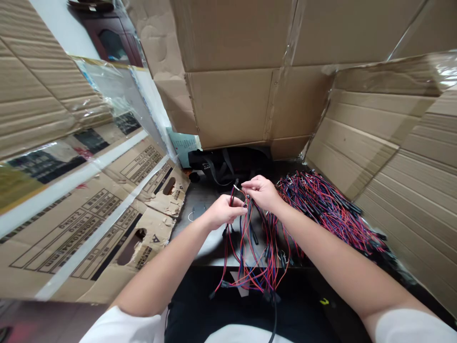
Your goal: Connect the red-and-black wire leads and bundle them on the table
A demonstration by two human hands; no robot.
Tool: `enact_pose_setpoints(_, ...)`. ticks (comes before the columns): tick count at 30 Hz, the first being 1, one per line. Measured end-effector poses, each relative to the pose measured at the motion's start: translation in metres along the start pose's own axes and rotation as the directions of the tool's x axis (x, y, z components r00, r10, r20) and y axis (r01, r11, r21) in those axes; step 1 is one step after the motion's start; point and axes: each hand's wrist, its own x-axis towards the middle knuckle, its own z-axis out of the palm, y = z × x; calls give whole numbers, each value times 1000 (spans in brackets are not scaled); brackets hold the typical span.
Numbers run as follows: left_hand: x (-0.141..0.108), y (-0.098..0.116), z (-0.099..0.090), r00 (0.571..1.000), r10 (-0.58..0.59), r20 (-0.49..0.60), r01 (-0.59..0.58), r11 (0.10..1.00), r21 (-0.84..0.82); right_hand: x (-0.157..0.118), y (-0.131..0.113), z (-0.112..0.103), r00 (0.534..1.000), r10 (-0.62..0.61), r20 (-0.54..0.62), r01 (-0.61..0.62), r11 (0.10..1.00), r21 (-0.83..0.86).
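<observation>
the left hand point(226, 210) is closed in a pinch on thin red, blue and black wires point(243, 231), which dangle below its fingertips; the right hand point(262, 192), fingertips drawn together, is just above, its hold unclear.

Bare hands point(225, 211) pinching wires point(242, 238), wire heap point(321, 207), cardboard walls point(232, 105)

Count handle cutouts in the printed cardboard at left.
2: farther cutout, left of the black bag; nearer cutout, left of the left forearm. Others may be hidden.
</observation>
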Motion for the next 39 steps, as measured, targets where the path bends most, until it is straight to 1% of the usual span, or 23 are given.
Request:
enact_pose_setpoints(2,1,2,-1,998,13,57,-13,1000,14,0,-7,1,989,106,107,-113,992,59)
enact_pose_setpoints(4,1,3,-2,994,33,103,-33,999,0,-2,-13,1,967,169,190,-193,974,119)
enact_pose_setpoints(5,1,3,-3,993,39,114,-38,999,-14,-4,-16,0,953,204,226,-246,953,176)
enact_pose_setpoints(7,1,1,-4,993,42,109,-37,998,-47,-8,-22,-1,919,261,297,-353,880,318)
enact_pose_setpoints(9,1,-1,-4,996,38,84,-31,996,-80,-13,-25,-1,897,271,350,-410,807,425)
enact_pose_setpoints(11,0,-3,-3,997,31,77,-22,994,-107,-19,-26,-1,903,243,354,-393,800,453)
enact_pose_setpoints(14,-1,-4,-1,998,29,64,-19,989,-145,-25,-23,0,937,204,283,-317,836,447)
enact_pose_setpoints(15,-1,-4,0,999,29,45,-22,987,-157,-27,-21,1,947,197,252,-295,845,447)
enact_pose_setpoints(17,-1,-5,1,999,40,-29,-45,982,-183,-29,-19,2,956,217,199,-286,847,449)
enact_pose_setpoints(20,-1,-5,3,982,82,-171,-115,975,-189,-30,-16,3,941,314,126,-337,836,433)
enact_pose_setpoints(23,-2,-2,3,961,133,-242,-179,967,-179,-28,-16,2,925,378,48,-365,845,391)
enact_pose_setpoints(26,-6,1,1,945,176,-276,-236,951,-201,-24,-16,0,917,397,-49,-351,856,379)
enact_pose_setpoints(28,-8,2,-2,939,183,-292,-252,942,-222,-22,-15,-3,910,403,-102,-332,852,405)
enact_pose_setpoints(33,-12,-4,-4,936,159,-313,-234,948,-217,-21,-14,-8,908,396,-133,-295,833,469)
enact_pose_setpoints(36,-14,-6,-1,947,147,-285,-204,962,-183,-19,-19,-8,911,375,-173,-257,843,472)
enact_pose_setpoints(39,-16,-5,1,952,140,-271,-190,968,-166,-14,-25,-10,910,360,-206,-213,832,512)
